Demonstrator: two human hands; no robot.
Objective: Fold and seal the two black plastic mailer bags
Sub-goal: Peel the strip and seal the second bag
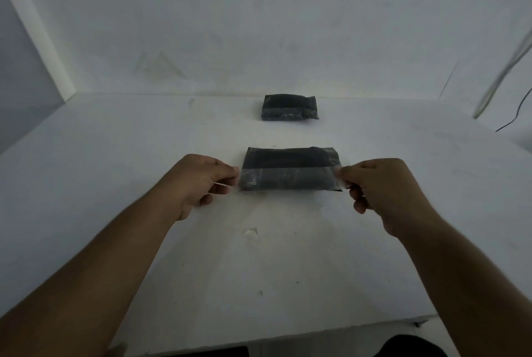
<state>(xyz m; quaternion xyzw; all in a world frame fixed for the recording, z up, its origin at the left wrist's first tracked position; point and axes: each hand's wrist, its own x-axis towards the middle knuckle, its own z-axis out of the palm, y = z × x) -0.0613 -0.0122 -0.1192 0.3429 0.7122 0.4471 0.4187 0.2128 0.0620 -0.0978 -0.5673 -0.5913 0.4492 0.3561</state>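
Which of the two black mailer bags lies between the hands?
The nearer bag, with the left hand and right hand pinching at its two ends; the farther bag lies alone by the wall.

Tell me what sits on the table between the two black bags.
Nothing: in the head view, only bare white table separates the near bag from the far bag.

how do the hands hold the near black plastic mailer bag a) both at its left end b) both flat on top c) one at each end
c: the left hand pinches the left end of the near black plastic mailer bag, the right hand its right end
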